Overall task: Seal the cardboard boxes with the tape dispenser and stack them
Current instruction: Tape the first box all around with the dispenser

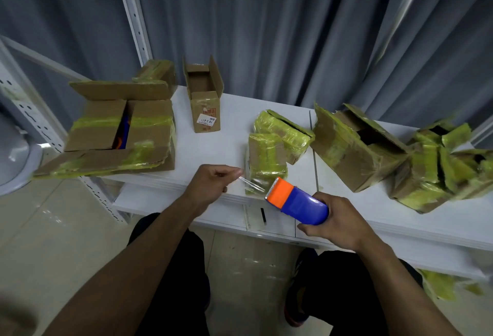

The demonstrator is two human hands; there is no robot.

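Over the near edge of the white table, both bare forearms reached forward from the bottom of the view. The left hand hung just above the table edge, knuckles up and fingers curled in, pinching the free end of a clear tape strip. The strip ran tight to the right, into the toothed mouth of the tape dispenser. The right hand gripped the dispenser with its fingers wrapped round the blue rear body. The dispenser was blue with an orange front section and a serrated cutter, and it was tilted so that its mouth pointed up and left toward the small box. That box stood at the table's front edge, just behind the stretched strip; its brown cardboard was largely covered in bands of yellow-green tape, and its flaps were down. A second small box, wrapped the same way, lay tilted against it from behind, with a dark gap along its top. At the left end sat a big open box with something blue and orange showing inside. A narrow upright box stood open near the back. To the right were a large taped box with loose flaps and a heap of taped boxes. A grey curtain hung behind the table.
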